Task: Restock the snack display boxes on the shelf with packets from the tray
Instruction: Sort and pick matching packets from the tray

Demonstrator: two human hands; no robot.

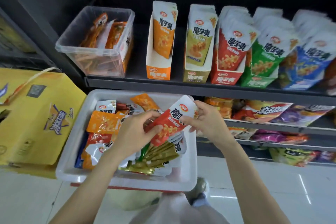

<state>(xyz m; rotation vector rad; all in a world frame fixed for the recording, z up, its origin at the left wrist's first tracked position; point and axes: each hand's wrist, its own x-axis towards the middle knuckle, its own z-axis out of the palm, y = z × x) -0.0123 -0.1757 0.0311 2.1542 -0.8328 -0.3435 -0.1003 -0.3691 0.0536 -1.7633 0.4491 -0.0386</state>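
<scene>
A white tray (71, 151) below the shelf holds several mixed snack packets: orange, red, olive-gold and white ones. Both hands hold one red-and-white packet (172, 120) above the tray. My left hand (138, 132) grips its lower end, my right hand (205, 120) pinches its upper right edge. On the shelf (181, 85) stand display boxes in a row: orange (158, 72), olive (196, 77), red (225, 78), green (256, 82) and blue (298, 82). The orange and olive boxes look sparsely filled; the red, green and blue ones are packed.
A clear plastic bin (94, 45) with orange packets sits at the shelf's left end. A yellow carton (36, 118) stands left of the tray. Lower shelves (272, 125) on the right carry crisp bags. The floor is white tile (272, 187).
</scene>
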